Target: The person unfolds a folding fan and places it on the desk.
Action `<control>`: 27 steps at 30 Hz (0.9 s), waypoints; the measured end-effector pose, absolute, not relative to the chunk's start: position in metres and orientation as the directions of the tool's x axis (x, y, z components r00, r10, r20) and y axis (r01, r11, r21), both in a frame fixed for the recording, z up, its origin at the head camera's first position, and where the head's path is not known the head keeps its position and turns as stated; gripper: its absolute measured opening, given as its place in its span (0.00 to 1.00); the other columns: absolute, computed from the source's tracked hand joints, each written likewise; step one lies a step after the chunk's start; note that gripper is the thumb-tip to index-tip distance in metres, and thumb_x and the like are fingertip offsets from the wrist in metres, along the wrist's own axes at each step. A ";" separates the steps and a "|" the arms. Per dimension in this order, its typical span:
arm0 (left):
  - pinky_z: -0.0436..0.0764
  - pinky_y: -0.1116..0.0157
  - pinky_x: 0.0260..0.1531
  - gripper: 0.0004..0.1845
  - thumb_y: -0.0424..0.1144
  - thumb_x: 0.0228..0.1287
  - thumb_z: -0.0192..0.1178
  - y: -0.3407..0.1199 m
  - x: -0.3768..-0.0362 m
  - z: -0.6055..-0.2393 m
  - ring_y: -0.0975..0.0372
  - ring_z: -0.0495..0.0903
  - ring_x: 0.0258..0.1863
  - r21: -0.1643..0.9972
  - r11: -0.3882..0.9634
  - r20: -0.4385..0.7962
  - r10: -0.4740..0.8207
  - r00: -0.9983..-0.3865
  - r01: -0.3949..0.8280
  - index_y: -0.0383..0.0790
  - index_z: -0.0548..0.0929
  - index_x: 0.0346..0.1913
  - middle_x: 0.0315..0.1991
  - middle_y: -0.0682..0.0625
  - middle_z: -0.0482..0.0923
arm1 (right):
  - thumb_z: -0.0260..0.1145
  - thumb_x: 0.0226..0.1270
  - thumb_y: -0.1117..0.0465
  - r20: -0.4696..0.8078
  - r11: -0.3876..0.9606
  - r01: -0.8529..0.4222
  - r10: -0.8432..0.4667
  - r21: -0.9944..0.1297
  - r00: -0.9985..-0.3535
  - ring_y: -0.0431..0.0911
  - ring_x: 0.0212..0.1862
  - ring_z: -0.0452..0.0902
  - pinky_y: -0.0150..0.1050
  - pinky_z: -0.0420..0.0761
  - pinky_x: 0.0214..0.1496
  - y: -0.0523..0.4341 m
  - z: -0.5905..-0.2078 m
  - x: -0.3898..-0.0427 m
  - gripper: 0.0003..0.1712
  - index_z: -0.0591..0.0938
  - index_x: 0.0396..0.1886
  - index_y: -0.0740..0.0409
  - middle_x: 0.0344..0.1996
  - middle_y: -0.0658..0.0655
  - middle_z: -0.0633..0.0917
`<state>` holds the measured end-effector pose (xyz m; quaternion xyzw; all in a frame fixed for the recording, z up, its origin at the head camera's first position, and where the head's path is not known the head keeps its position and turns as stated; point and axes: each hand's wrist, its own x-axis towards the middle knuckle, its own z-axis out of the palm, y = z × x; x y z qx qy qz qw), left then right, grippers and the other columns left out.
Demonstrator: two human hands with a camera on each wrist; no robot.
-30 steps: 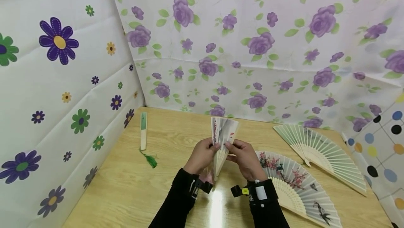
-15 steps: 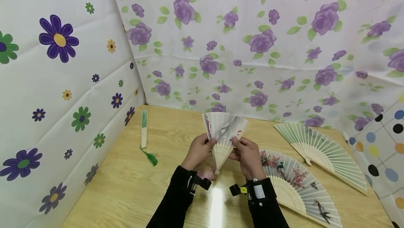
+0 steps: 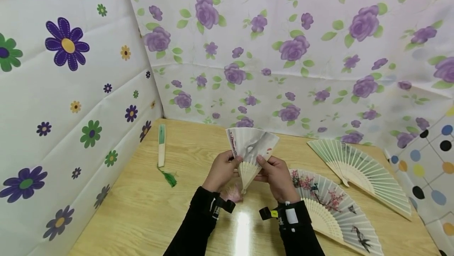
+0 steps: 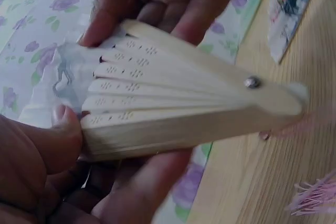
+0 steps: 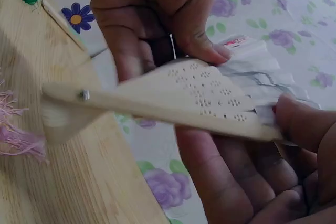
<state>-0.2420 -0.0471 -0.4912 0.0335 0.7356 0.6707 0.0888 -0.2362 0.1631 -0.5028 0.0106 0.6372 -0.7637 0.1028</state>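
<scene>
A partly spread folding fan (image 3: pixel 250 145), white with grey and pink painting, is held up between both hands near the middle of the table. My left hand (image 3: pixel 222 170) grips its left side, thumb on the front and fingers behind. On the opposite side my right hand (image 3: pixel 280 177) pinches the fan the same way. Pierced wooden ribs (image 4: pixel 126 87) show in the left wrist view, joined at a metal rivet (image 4: pixel 252 82). Below the fan's pivot end lies a pink tassel (image 3: pixel 233 193), partly hidden by the left wrist.
A closed green fan (image 3: pixel 161 145) with a green tassel (image 3: pixel 169 179) lies at the left on the wooden table (image 3: pixel 142 216). Spread at the right are a blossom-painted fan (image 3: pixel 340 204) and a pale green fan (image 3: pixel 365 173). Flowered cloth (image 3: pixel 262 86) stands behind.
Between one second and half a second ago, the fan in my hands spread from a narrow wedge to a wider one. Since then it has stayed about the same.
</scene>
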 end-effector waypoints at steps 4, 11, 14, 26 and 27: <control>0.99 0.45 0.49 0.17 0.38 0.91 0.60 -0.052 -0.243 -0.491 0.59 0.92 0.40 0.989 0.101 -0.120 0.172 -0.978 -0.104 0.29 0.87 0.68 0.55 0.34 0.90 | 0.64 0.93 0.58 -0.144 -0.191 0.169 -0.139 -0.967 -0.980 0.44 0.38 0.97 0.39 1.00 0.46 0.161 -0.503 -0.236 0.24 0.83 0.69 0.76 0.41 0.51 0.94; 1.00 0.54 0.44 0.17 0.32 0.90 0.58 -0.060 -0.244 -0.489 0.57 0.93 0.45 0.991 0.007 -0.133 0.201 -0.971 -0.134 0.25 0.85 0.69 0.56 0.33 0.88 | 0.64 0.92 0.58 -0.121 -0.213 0.137 -0.084 -0.967 -0.989 0.44 0.37 0.97 0.37 0.99 0.43 0.162 -0.507 -0.238 0.22 0.85 0.66 0.75 0.40 0.52 0.94; 1.00 0.60 0.40 0.17 0.31 0.91 0.57 -0.061 -0.244 -0.488 0.56 0.93 0.48 0.990 -0.018 -0.133 0.190 -0.973 -0.139 0.24 0.84 0.69 0.57 0.33 0.87 | 0.65 0.92 0.58 -0.119 -0.229 0.132 -0.066 -0.964 -0.991 0.44 0.37 0.97 0.37 0.99 0.43 0.164 -0.507 -0.238 0.21 0.85 0.66 0.73 0.40 0.53 0.95; 1.00 0.60 0.39 0.15 0.31 0.90 0.58 -0.058 -0.245 -0.490 0.56 0.91 0.44 0.985 -0.030 -0.162 0.154 -0.975 -0.169 0.24 0.86 0.65 0.48 0.43 0.85 | 0.66 0.91 0.61 -0.136 -0.236 0.148 -0.066 -0.960 -0.989 0.45 0.37 0.97 0.37 0.99 0.43 0.165 -0.503 -0.239 0.21 0.84 0.68 0.75 0.40 0.53 0.94; 1.00 0.60 0.39 0.15 0.32 0.91 0.58 -0.058 -0.245 -0.490 0.57 0.90 0.44 0.985 -0.031 -0.162 0.154 -0.975 -0.169 0.24 0.86 0.65 0.48 0.43 0.85 | 0.66 0.90 0.62 -0.135 -0.236 0.148 -0.069 -0.960 -0.988 0.45 0.38 0.97 0.38 0.99 0.44 0.166 -0.503 -0.238 0.21 0.84 0.68 0.75 0.40 0.53 0.94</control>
